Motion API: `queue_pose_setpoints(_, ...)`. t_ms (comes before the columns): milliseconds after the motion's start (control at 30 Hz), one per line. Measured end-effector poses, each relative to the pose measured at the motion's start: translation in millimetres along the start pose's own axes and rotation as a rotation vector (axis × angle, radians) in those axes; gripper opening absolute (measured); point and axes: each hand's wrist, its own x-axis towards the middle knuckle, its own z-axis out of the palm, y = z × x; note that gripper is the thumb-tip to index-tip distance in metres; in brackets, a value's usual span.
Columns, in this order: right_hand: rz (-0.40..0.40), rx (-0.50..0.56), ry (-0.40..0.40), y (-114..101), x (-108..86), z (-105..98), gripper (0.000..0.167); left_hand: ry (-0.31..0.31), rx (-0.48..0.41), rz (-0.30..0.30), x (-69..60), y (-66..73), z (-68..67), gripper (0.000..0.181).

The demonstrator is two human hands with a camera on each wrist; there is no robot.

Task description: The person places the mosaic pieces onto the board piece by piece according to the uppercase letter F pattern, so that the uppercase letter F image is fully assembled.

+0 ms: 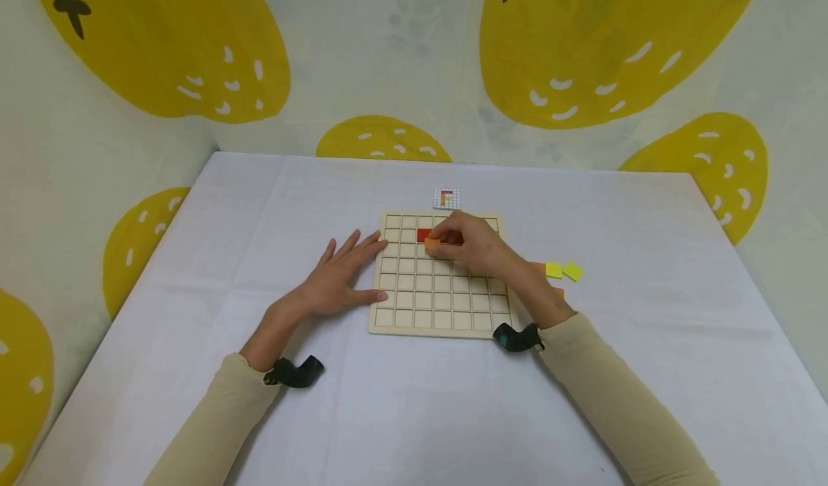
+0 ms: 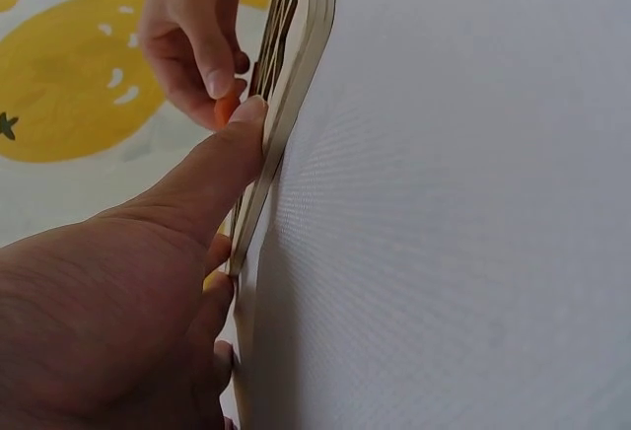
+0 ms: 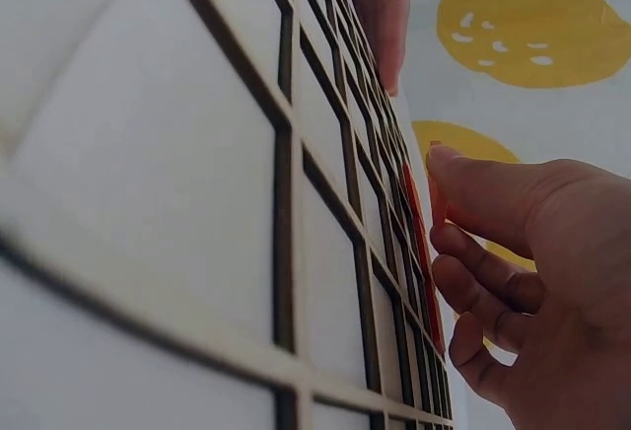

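Where we survey the work area, a white cloth covers the table [image 1: 388, 414], and a pale wall [image 1: 388, 54] with large yellow fruit shapes, white dashes and dark stems stands behind it and along its left side. We locate a pale wooden grid board [image 1: 405, 299] near the middle of the table. Just beyond its far edge we find a small pattern card [image 1: 447, 200] with a printed grid and coloured squares. To the right of the board we note two yellow tiles [image 1: 553, 270] and, partly hidden by the right forearm, some orange pieces [image 1: 559, 294].

We observe the left hand [image 1: 333, 285] with its fingers spread; thumb and fingertips touch the left edge of the board, and in the left wrist view the thumb rests on the rim. We observe the right hand [image 1: 475, 245] pinching an orange tile [image 1: 432, 244] between thumb and index finger, the other fingers curled. We place this tile over the grid near the left end of a row of red tiles [image 1: 423, 235]; in the right wrist view it sits just off the board's surface. At each wrist we see a black device [image 1: 297, 372] beside a beige sleeve [image 1: 220, 418].
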Motion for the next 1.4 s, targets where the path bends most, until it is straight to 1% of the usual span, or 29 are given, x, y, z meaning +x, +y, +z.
queue_pose_setpoints(167,-0.01,-0.033,-0.005,-2,2.7,3,0.031,-0.001,-0.001,-0.002,-0.1,-1.1,0.3,0.093)
queue_pose_setpoints(367,0.005,-0.071,-0.005,-6,4.6,6,0.031,-0.001,-0.002,0.005,0.6,-1.8,0.6,0.093)
queue_pose_setpoints(833,-0.026,-0.103,-0.014,-6,7.3,10,0.03,-0.001,-0.001,0.005,0.9,-2.2,1.0,0.093)
queue_pose_setpoints(1000,-0.021,-0.122,-0.012,-7,7.1,11,0.03,-0.003,-0.004,0.003,0.4,-2.0,1.0,0.093)
queue_pose_setpoints(1400,-0.018,-0.084,-0.005,-7,5.6,9,0.028,-0.005,0.002,0.0,0.4,-0.5,0.2,0.093)
